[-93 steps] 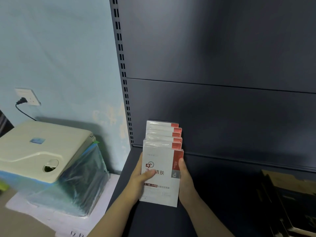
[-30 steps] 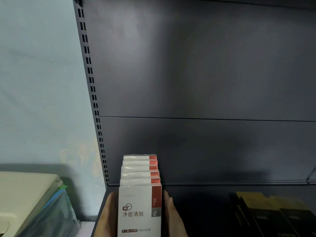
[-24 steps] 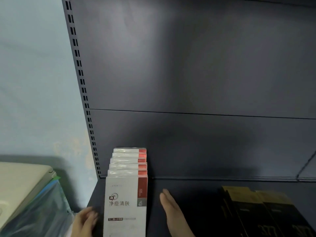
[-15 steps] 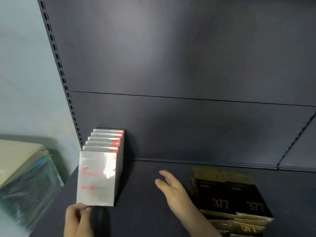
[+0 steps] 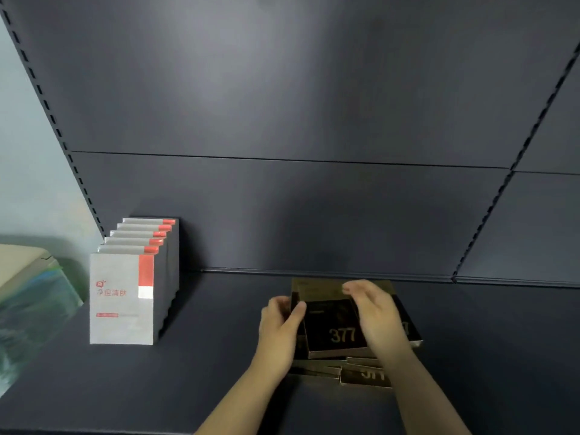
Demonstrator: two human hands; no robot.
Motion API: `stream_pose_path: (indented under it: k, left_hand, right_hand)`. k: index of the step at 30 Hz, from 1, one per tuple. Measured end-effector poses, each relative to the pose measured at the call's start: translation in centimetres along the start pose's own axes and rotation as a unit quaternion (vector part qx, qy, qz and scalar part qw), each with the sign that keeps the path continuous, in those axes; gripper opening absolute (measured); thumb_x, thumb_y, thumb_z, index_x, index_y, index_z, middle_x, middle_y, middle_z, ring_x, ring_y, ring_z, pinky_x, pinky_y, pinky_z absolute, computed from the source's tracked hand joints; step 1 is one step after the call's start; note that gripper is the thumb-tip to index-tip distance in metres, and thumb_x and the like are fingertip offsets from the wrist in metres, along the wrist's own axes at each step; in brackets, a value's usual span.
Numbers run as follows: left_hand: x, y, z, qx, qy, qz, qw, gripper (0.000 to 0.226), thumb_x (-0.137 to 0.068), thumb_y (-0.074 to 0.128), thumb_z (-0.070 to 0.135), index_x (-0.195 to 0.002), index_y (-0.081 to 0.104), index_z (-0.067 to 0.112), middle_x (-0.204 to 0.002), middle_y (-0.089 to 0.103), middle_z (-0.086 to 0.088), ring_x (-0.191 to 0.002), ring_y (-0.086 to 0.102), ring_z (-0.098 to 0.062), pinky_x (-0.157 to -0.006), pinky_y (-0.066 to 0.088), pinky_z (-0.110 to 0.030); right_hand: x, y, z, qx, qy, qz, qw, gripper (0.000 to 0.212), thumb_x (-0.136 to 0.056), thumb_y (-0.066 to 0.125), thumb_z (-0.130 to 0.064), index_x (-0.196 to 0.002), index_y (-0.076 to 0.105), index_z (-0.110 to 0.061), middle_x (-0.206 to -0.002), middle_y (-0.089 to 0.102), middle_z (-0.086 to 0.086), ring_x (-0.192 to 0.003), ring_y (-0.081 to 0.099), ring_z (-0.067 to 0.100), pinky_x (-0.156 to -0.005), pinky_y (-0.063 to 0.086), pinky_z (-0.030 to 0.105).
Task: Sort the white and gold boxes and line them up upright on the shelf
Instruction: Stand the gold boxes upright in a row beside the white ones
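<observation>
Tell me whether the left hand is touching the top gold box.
Touching. In the head view the left hand wraps the left edge of the top gold box, thumb lying on its face.

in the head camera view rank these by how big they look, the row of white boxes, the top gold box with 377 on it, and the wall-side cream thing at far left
1. Row of white boxes: clearly largest.
2 and 3, unsure: the top gold box is partly covered by the left hand and right hand, and the cream thing is cut off by the frame edge.

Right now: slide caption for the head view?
White boxes stand upright at shelf left; both hands, left and right, grasp the top gold box of a flat pile.
</observation>
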State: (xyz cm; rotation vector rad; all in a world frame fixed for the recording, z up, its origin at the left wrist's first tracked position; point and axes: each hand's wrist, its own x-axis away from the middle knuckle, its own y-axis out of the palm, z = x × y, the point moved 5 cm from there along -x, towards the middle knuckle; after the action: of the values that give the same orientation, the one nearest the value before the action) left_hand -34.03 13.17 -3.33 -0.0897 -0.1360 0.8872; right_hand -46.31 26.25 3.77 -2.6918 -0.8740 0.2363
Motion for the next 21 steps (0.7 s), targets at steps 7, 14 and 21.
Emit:
stream_pose_path:
  k: [7, 14, 21]
  left_hand:
    - [-0.1, 1.6, -0.4, 0.005, -0.060, -0.088, 0.994, 0.045, -0.091, 0.061, 0.042, -0.124, 0.030, 0.042, -0.107, 0.056, 0.022, -0.097, 0.056, 0.003, -0.073, 0.042, -0.015]
    - [-0.2, -0.2, 0.4, 0.051, -0.059, -0.073, 0.994, 0.028, -0.097, 0.050, 0.040, -0.125, 0.049, 0.045, -0.120, 0.063, 0.013, -0.104, 0.059, -0.004, -0.078, 0.047, -0.024]
    - [-0.3, -1.4, 0.5, 0.050, -0.067, -0.066, 0.994, 0.014, -0.098, 0.048, 0.039, -0.108, 0.054, 0.047, -0.112, 0.066, 0.014, -0.101, 0.061, -0.004, -0.072, 0.045, -0.023]
  right_hand:
    - [-1.5, -4.9, 4.4, 0.255, 0.174, 0.014, 0.951, 0.069, -0.084, 0.059, -0.057, -0.138, 0.042, -0.016, -0.135, 0.046, 0.011, -0.123, 0.045, 0.037, -0.102, 0.039, 0.054]
    - [-0.7, -2.8, 5.0, 0.113, 0.205, -0.054, 0.971, 0.056, -0.087, 0.061, -0.047, -0.133, 0.046, -0.017, -0.131, 0.048, 0.011, -0.119, 0.048, 0.030, -0.102, 0.040, 0.049]
    - [-1.0, -0.9, 2.7, 0.366, 0.068, -0.019, 0.928, 0.041, -0.101, 0.026, -0.040, -0.139, 0.043, -0.036, -0.148, 0.030, -0.005, -0.124, 0.030, 0.021, -0.102, 0.026, 0.045]
